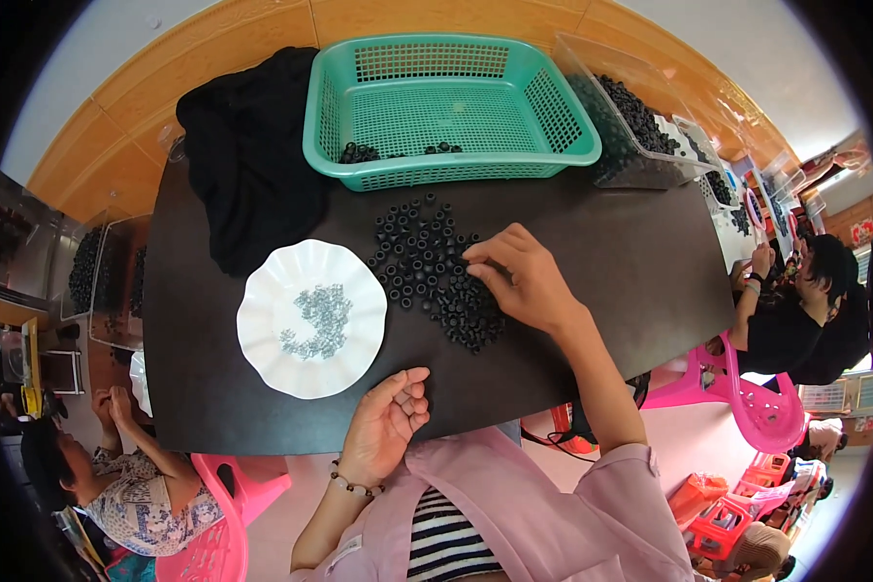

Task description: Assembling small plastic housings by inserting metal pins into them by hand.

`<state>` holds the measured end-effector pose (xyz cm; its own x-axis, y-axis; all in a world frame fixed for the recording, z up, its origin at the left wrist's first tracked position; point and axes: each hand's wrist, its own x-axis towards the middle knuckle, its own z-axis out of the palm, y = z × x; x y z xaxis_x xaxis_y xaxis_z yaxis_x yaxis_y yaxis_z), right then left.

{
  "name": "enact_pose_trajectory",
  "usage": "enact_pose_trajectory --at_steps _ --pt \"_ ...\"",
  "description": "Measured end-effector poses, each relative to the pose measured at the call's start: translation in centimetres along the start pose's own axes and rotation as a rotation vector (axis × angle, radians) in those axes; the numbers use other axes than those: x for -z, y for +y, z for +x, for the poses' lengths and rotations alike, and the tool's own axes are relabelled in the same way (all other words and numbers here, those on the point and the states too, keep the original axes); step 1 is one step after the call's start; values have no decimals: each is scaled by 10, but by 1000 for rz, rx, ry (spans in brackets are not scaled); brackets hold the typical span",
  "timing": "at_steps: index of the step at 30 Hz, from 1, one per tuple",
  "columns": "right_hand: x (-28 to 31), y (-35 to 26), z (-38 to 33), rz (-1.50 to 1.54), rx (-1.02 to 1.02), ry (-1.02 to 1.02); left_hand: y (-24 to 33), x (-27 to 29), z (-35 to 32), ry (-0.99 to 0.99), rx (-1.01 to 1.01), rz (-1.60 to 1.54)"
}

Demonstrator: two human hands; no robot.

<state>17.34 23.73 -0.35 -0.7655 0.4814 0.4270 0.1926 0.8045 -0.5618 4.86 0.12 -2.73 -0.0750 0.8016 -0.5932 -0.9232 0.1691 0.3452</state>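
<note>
On the dark table lies a loose pile of small black ring-shaped parts (422, 247), many showing a hollow end. My right hand (522, 276) is at the pile's right edge, thumb and forefinger closed in a pinch around what looks like one black part. Lower down, by the table's front edge, my left hand (388, 422) is raised palm up with its fingers curled and the thumb against them. Whatever it holds, if anything, is too small to make out. Left of the pile stands a white scalloped plate (262, 335) bearing small clear pieces (322, 315).
A green mesh basket (451, 175) with several black parts stands at the back. Beside it are a clear bin (630, 165) of black parts and, leftward, a black cloth (247, 145). People sit at left (145, 495) and right (795, 320), near pink chairs (766, 412).
</note>
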Motion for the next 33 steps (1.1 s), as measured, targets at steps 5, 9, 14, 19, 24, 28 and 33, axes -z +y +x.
enact_pose_trajectory --at_steps 5,9,14,19,24,28,33 --pt "-18 -15 1 -25 71 -112 2 -1 -2 12 4 -25" --pt "-27 -19 3 -55 97 -129 2 2 -1 -16 3 -26" --pt "-33 -22 4 -103 53 -142 2 4 -1 -44 3 -21" --pt "-38 -21 5 -104 62 -151 2 6 0 -82 11 -18" --pt "-37 -23 5 -71 72 -135 4 4 -1 -85 14 -11" --pt "-25 -39 3 121 42 -96 4 4 -2 -89 -17 19" --pt "-10 -66 -8 314 43 -109 12 -9 -6 -89 -131 149"
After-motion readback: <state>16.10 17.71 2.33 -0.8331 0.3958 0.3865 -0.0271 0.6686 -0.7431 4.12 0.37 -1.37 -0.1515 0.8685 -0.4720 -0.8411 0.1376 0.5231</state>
